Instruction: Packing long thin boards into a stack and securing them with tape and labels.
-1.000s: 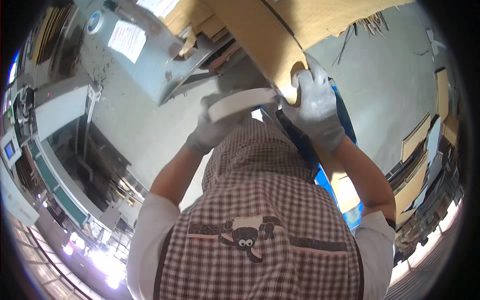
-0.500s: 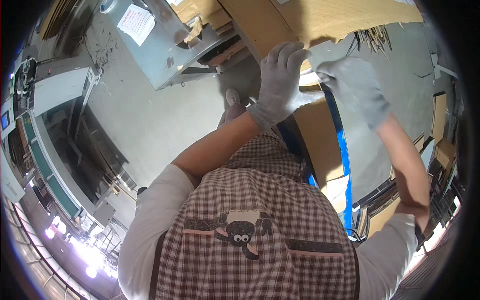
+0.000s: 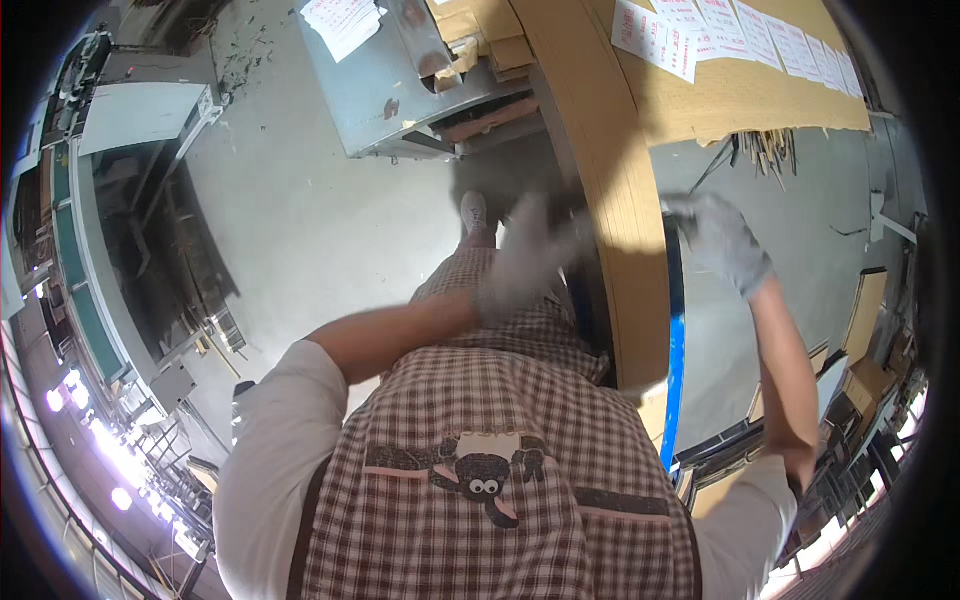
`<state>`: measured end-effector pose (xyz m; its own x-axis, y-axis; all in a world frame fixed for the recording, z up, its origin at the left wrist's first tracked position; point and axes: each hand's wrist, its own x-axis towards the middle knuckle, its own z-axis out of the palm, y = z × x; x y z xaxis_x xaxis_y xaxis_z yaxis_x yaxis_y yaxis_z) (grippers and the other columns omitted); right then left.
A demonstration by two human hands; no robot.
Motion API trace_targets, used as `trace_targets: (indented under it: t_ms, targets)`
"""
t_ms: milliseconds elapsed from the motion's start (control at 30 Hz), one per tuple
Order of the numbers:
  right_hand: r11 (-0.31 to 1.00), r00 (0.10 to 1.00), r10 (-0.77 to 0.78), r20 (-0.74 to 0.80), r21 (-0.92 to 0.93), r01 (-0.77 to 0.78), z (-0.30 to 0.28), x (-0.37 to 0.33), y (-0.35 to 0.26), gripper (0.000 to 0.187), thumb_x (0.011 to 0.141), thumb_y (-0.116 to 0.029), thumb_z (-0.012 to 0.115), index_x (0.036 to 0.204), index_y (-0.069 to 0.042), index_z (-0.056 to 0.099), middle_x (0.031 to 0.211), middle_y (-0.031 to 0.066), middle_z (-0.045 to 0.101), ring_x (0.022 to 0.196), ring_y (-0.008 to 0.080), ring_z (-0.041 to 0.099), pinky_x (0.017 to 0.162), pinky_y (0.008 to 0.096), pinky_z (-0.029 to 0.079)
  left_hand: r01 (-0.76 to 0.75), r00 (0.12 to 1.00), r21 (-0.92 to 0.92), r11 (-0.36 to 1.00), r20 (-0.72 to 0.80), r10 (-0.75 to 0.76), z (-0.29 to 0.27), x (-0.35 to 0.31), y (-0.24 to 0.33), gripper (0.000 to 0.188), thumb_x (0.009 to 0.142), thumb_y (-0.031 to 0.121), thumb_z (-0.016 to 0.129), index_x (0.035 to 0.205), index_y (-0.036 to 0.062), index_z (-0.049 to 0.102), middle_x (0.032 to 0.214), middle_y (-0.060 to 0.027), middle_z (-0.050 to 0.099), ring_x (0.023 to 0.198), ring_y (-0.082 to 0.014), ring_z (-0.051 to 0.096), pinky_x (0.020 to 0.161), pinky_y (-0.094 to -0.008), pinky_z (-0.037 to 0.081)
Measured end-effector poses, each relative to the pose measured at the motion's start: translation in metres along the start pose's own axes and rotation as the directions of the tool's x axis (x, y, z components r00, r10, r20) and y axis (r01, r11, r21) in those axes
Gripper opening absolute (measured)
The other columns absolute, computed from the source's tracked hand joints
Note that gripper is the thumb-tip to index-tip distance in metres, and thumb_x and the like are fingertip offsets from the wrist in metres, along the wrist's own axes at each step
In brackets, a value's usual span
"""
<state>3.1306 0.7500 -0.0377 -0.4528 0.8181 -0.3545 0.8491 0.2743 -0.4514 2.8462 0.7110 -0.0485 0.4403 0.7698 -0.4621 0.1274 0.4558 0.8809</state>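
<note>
Looking down my own front, I see my left hand (image 3: 525,262) in a pale grey work glove, blurred, fingers spread and pointing up toward the edge of a long cardboard sheet (image 3: 615,200). The hand sits just left of that sheet's near edge; the blur keeps me from telling whether it touches the cardboard, and it is closed on nothing I can make out. My right hand (image 3: 722,240), also gloved in grey, is on the other side of the same sheet, at its right edge, with the fingers curled; I cannot tell for sure whether they grip the edge. The sheet runs between my two hands, from the top of the view down toward my waist. It is plain brown corrugated board, curving with the lens, and farther up it carries rows of small white paper labels (image 3: 700,30). A blue strip (image 3: 674,340) runs alongside its lower right edge. Below is my brown checked apron (image 3: 480,470), and a grey metal table (image 3: 400,70) stands on the concrete floor (image 3: 300,230) to the upper left.
</note>
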Motion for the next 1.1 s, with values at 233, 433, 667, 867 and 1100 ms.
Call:
trace_targets:
  t_ms: [233,433,667,867,1100]
  targets:
    - [0.971,0.960,-0.233,0.156,-0.013,0.238,0.036,0.004,0.001,0.022,0.082,-0.008,0.053,0.097,-0.001,0.068,0.094,0.0226,0.067,0.088,0.0365,0.065,0.082,0.0434,0.052,-0.330,0.865,0.346,0.879,-0.262,0.428,0.045,0.027,-0.070,0.098,0.086,0.045,0.066,0.146,-0.0087,0.009,0.129,-0.0320,0.052,0.122,-0.0439,0.052,0.097,-0.0464,0.045]
    - [0.983,0.988,-0.122,0.099,-0.128,0.134,0.036,0.035,-0.005,0.020,0.079,-0.008,0.056,0.093,-0.001,0.068,0.088,0.0210,0.067,0.079,0.0367,0.066,0.074,0.0440,0.055,0.021,0.951,-0.389,0.921,-0.278,-0.139,0.038,0.046,-0.022,0.105,0.083,0.051,0.064,0.147,-0.0092,0.006,0.135,-0.0374,0.041,0.134,-0.0456,0.036,0.110,-0.0471,0.032]
    - [0.960,0.969,-0.079,0.233,-0.245,0.137,0.042,0.010,-0.023,0.031,0.082,-0.005,0.057,0.112,-0.002,0.062,0.106,0.0171,0.065,0.105,0.0341,0.060,0.087,0.0397,0.051,0.237,0.943,0.019,0.971,-0.245,-0.225,0.055,0.020,-0.023,0.085,0.089,0.040,0.061,0.146,-0.0050,0.017,0.137,-0.0275,0.044,0.131,-0.0355,0.043,0.109,-0.0412,0.035]
    - [1.000,0.985,0.015,-0.170,0.016,-0.013,-0.028,-0.023,-0.070,0.033,0.085,-0.004,0.057,0.118,-0.002,0.060,0.090,0.0176,0.065,0.082,0.0336,0.065,0.076,0.0420,0.053,-0.330,0.865,-0.067,0.942,-0.421,0.274,0.014,-0.017,-0.009,0.067,0.085,0.016,0.071,0.137,-0.0031,0.033,0.119,-0.0148,0.052,0.120,-0.0239,0.051,0.102,-0.0345,0.041]
    - [0.932,0.950,-0.314,0.000,0.191,0.308,-0.056,-0.024,-0.125,0.035,0.084,-0.011,0.067,0.118,-0.009,0.061,0.083,0.0089,0.067,0.074,0.0275,0.066,0.078,0.0393,0.055,0.296,0.927,-0.395,0.870,0.340,-0.161,-0.009,-0.040,0.028,0.016,0.086,0.010,0.070,0.092,0.0032,0.057,0.087,-0.0035,0.060,0.085,-0.0087,0.057,0.076,-0.0266,0.049]
